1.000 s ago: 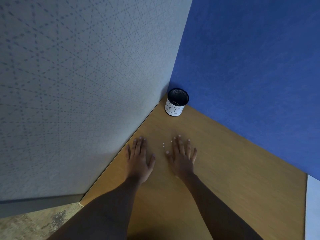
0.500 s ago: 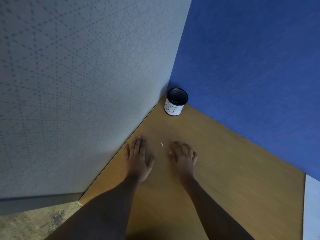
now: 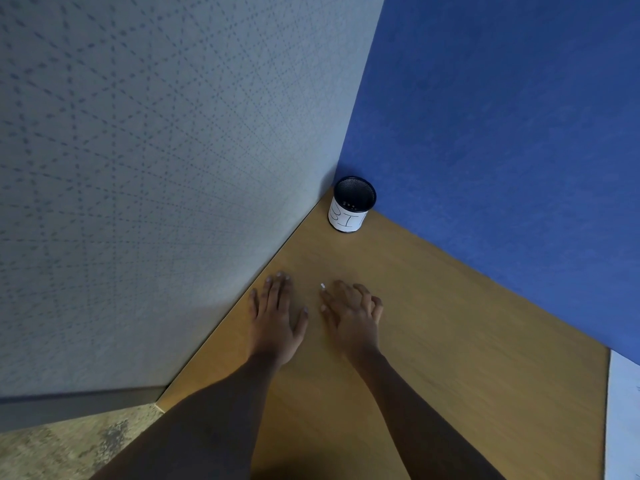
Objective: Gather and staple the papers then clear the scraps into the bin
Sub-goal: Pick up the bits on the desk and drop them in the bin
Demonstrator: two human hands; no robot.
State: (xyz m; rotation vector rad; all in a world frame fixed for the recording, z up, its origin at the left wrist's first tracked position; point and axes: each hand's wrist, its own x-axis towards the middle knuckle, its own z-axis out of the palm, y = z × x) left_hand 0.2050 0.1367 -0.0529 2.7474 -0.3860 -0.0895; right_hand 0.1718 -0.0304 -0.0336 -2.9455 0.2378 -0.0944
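The right hand point(image 3: 353, 318) rests on the wooden counter point(image 3: 450, 341) with its grip half closed: the fingers point(image 3: 363, 293) are curled, knuckles raised and tips down on the wood. Whether they hold anything beneath them I cannot tell. A small white scrap point(image 3: 322, 286) lies at the tip of the forefinger, at about 11 o'clock from the hand, touching it or just beside it. At 9 o'clock, near but apart, the left hand point(image 3: 277, 317) lies palm down, its grip apart, fingers straight and flat on the counter, thumb spread toward the right hand. Both bare forearms run back toward 6 o'clock. At 12 o'clock from the right hand, well apart, the bin point(image 3: 349, 216) stands upright in the far corner of the counter: a black mesh cup with a white hand-lettered label. The grey partition point(image 3: 156, 168) rises on its 9 o'clock side and the blue partition point(image 3: 502, 133) on its 3 o'clock side. A white strip point(image 3: 623, 410) shows at the counter's 3 o'clock edge, and speckled floor point(image 3: 69, 445) shows at 8 o'clock.
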